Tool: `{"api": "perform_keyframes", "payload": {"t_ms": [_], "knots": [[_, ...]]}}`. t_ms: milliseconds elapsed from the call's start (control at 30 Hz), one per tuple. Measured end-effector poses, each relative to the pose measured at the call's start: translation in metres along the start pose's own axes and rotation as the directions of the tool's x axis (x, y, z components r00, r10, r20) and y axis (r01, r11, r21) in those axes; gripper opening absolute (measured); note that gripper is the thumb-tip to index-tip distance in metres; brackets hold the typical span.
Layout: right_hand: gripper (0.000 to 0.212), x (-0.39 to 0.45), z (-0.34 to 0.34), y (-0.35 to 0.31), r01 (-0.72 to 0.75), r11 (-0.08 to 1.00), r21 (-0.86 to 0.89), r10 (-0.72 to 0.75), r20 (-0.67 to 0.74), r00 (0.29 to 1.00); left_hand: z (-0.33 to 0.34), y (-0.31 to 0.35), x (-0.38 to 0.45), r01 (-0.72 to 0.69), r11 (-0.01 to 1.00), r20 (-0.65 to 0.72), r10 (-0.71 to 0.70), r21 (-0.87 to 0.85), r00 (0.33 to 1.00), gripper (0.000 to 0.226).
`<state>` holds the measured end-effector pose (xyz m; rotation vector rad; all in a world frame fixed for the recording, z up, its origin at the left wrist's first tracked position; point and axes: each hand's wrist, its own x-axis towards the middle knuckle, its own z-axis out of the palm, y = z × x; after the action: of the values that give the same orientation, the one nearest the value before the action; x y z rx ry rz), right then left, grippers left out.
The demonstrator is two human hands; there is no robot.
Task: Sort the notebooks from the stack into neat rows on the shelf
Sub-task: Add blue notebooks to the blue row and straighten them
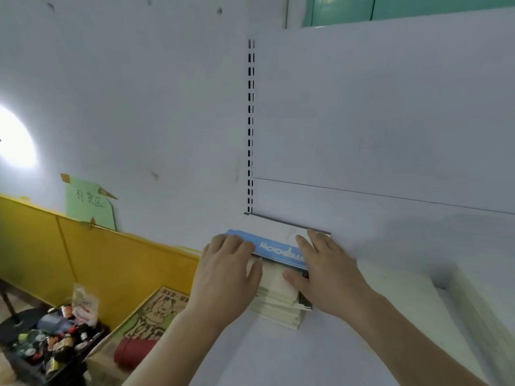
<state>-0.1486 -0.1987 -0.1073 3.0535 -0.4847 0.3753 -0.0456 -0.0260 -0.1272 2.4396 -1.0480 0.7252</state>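
Both hands, left hand (225, 270) and right hand (328, 270), lie flat with straight fingers on the blue notebook (274, 250) topping the stack (278, 305), lower centre on the white shelf (348, 344); lower left, a tray (21, 360) holds small bottles (60, 344).

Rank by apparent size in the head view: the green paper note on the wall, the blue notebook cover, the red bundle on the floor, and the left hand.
1. left hand, though nearness to the camera inflates it
2. blue notebook cover, partly hidden by both hands
3. green paper note and red bundle look alike; I will not rank them.
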Motion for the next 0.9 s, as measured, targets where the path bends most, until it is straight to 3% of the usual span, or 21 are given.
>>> {"api": "perform_keyframes", "payload": {"t_ms": [33,167,233,333,433,633,767,900], "knots": [[0.073,0.004,-0.002,-0.006,-0.024,1.000,-0.018,0.024,0.001,1.000,0.003,-0.007,0.008,-0.028,1.000,0.014,0.028,0.002,1.000,0.048],[0.053,0.010,0.003,-0.024,-0.025,0.998,-0.058,0.022,-0.054,0.998,0.016,-0.026,0.026,-0.148,0.989,0.300,0.136,0.015,0.944,0.085],[0.051,0.012,0.012,-0.022,0.004,0.995,-0.097,-0.015,-0.118,0.993,0.022,-0.032,0.026,-0.202,0.979,0.297,0.198,-0.015,0.934,0.080],[0.040,0.007,0.017,-0.019,-0.026,0.981,-0.192,-0.003,-0.148,0.989,0.027,-0.037,0.030,-0.225,0.969,0.169,0.240,-0.103,0.956,0.063],[0.051,-0.001,0.019,-0.018,0.008,0.954,-0.301,-0.069,-0.191,0.979,0.028,-0.039,0.036,-0.244,0.954,0.071,0.259,-0.172,0.963,0.058],[0.046,-0.006,0.016,-0.004,-0.057,0.952,-0.299,-0.023,-0.255,0.967,0.019,-0.030,0.041,-0.250,0.937,0.028,0.265,-0.245,0.964,0.043],[0.053,-0.020,0.011,0.013,-0.017,0.969,-0.246,-0.094,-0.433,0.897,0.011,-0.025,0.058,-0.160,0.928,0.117,0.209,-0.335,0.971,0.027],[0.033,-0.028,0.003,0.026,0.147,0.959,-0.242,-0.264,-0.579,0.771,0.002,-0.025,0.075,-0.147,0.920,0.312,0.269,-0.362,0.911,0.043]]}}
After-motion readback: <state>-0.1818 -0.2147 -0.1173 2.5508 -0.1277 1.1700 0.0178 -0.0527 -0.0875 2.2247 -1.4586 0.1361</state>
